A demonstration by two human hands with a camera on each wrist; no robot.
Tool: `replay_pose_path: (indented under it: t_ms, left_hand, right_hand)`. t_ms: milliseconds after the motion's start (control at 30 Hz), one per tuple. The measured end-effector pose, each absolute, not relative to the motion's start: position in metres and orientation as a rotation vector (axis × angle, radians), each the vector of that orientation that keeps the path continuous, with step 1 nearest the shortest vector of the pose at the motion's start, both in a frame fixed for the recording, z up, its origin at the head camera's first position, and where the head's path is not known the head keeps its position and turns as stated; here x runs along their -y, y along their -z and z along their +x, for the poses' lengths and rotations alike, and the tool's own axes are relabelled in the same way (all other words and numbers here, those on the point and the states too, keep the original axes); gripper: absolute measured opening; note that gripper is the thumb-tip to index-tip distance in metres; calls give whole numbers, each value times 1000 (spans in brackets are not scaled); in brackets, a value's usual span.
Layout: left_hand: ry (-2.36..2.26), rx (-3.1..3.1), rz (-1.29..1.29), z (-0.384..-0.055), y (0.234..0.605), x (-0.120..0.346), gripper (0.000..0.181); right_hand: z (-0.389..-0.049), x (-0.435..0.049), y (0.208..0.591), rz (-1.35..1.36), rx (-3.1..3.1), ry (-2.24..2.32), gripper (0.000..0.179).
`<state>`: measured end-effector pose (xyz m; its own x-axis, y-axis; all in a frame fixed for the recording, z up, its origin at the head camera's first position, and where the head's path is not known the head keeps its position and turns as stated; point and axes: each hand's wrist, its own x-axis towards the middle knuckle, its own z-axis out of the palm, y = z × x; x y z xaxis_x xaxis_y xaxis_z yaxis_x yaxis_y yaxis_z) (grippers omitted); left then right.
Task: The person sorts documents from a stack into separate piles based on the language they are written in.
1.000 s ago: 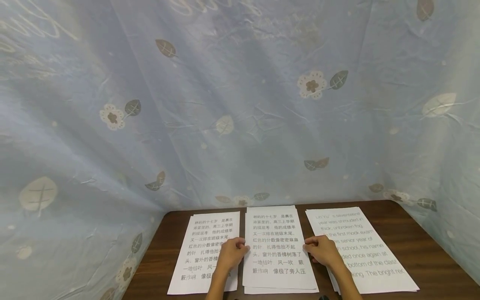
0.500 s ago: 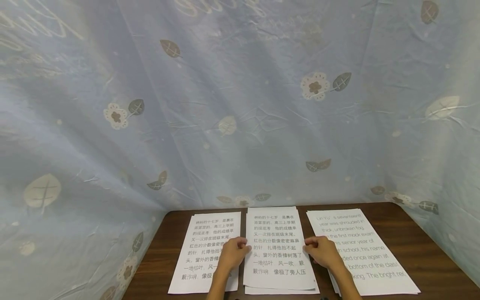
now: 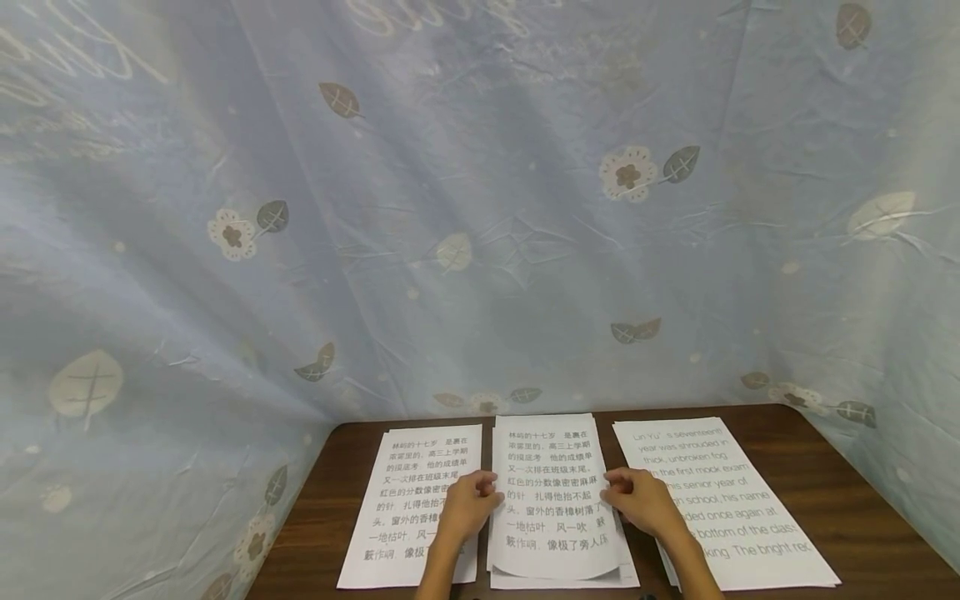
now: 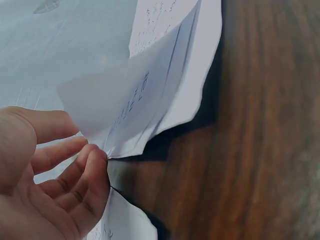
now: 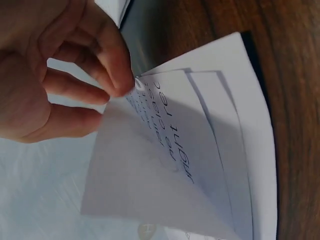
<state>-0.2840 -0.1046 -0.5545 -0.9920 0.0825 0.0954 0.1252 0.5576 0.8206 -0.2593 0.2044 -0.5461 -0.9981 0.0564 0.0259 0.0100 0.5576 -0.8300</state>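
My left hand point(image 3: 468, 506) pinches the left edge of the top sheet of paper point(image 3: 551, 502) on the middle stack, and my right hand point(image 3: 647, 504) pinches its right edge. This sheet carries printed Chinese text, and its near end bows up off the pages below. In the left wrist view the raised sheet point(image 4: 107, 100) stands tilted beside the left fingertips. The right wrist view has the lifted sheet point(image 5: 145, 180) at the right thumb and fingers, with a lower page point(image 5: 182, 115) of English print showing under it.
To the left lies a paper stack point(image 3: 408, 508) with Chinese text, partly covered by the left forearm. An English-text stack point(image 3: 738, 517) lies on the right. All rest on a dark wooden table point(image 3: 825, 467), with a patterned blue cloth point(image 3: 525, 208) hanging behind.
The middle stack's top sheet lay flat before; now its near end is curved up between both hands. The right hand has shifted slightly inward and up. The side stacks stay put.
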Motion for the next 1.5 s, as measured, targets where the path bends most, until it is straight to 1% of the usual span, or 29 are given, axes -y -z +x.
replay_pose_path:
  t_ms: [200, 600, 867, 1167, 1500]
  left_hand:
    - [1502, 2683, -177, -283, 556, 103, 38]
    - [1690, 2565, -138, -284, 548, 110, 37]
    - [1744, 2540, -104, -283, 545, 124, 39]
    - [1770, 2532, -33, -279, 542, 146, 40]
    - [1815, 2508, -27, -276, 544, 172, 43]
  right_hand:
    - [-263, -204, 556, -121, 2613, -1763, 42]
    - [-262, -207, 551, -117, 2495, -1983, 47]
    - [-263, -196, 559, -120, 2433, -2050, 47]
    - [-266, -175, 565, -192, 2379, -2085, 44]
    - [-265, -151, 569, -193, 2369, -2078, 42]
